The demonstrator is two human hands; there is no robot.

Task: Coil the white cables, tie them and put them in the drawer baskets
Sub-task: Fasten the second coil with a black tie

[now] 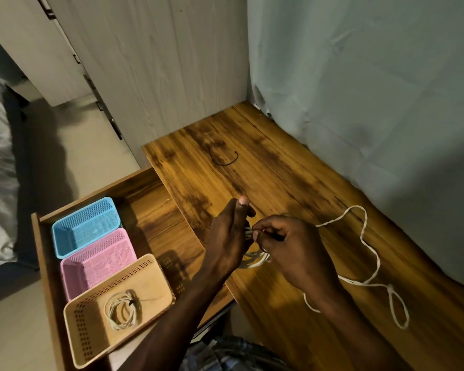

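Note:
Over the near part of the wooden table (265,172), my left hand (231,236) holds a small coil of white cable (252,259) against its palm; most of the coil is hidden. My right hand (292,245) pinches the cable right beside the left palm. The loose rest of this white cable (370,247) snakes over the table to the right and ends in a loop near the front edge. A coiled, tied white cable (122,310) lies in the beige basket (91,352). A black tie (224,158) lies further back on the table.
The open drawer (156,210) at the left holds a blue basket (86,223), a pink basket (99,261) and the beige one in a row. A grey-blue curtain (373,103) hangs along the table's right. A pale wardrobe (158,62) stands behind.

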